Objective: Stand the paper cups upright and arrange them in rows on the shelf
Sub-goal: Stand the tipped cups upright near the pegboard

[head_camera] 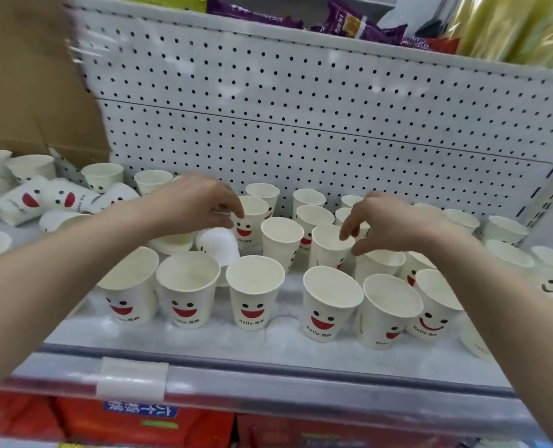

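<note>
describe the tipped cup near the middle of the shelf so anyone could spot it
On the white shelf, find the front row of upright smiley cups. Behind its second and third cups from the left, below the left hand, lies the tipped cup: blank base showing, no open mouth.

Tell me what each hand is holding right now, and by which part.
The left hand pinches an upright cup by its rim. The right hand seems to pinch a second cup at its right rim; contact is unclear.

Matt paper cups (255, 297), perforated metal backboard (301, 101)
</note>
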Demonstrator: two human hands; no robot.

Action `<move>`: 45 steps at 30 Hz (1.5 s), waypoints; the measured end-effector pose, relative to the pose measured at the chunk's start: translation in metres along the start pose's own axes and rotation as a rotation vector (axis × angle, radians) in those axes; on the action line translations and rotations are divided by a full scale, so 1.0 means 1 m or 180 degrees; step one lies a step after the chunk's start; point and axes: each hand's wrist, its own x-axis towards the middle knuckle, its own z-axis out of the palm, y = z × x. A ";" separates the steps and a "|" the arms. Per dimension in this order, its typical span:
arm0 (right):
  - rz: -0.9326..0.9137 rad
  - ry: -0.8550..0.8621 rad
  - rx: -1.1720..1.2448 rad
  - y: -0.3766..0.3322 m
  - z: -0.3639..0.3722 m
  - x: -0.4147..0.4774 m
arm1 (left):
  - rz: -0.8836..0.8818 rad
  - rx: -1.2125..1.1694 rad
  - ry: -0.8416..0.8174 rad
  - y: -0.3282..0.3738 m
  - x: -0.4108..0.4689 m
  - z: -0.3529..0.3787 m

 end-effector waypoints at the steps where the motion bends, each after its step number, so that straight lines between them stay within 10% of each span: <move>1: 0.0022 0.0001 -0.0097 -0.003 0.004 0.002 | 0.0072 -0.0010 -0.0049 0.001 0.003 0.001; 18: -0.0021 0.0432 0.0121 -0.067 -0.009 0.035 | 0.0120 0.0337 -0.0283 -0.047 0.009 -0.008; 33: -0.0649 -0.0742 0.0116 -0.163 0.005 0.126 | -0.0092 0.0304 -0.0567 -0.111 -0.012 0.001; 45: -0.0772 0.0266 0.0523 -0.149 -0.015 0.102 | 0.0009 0.1011 -0.0668 -0.081 -0.004 0.005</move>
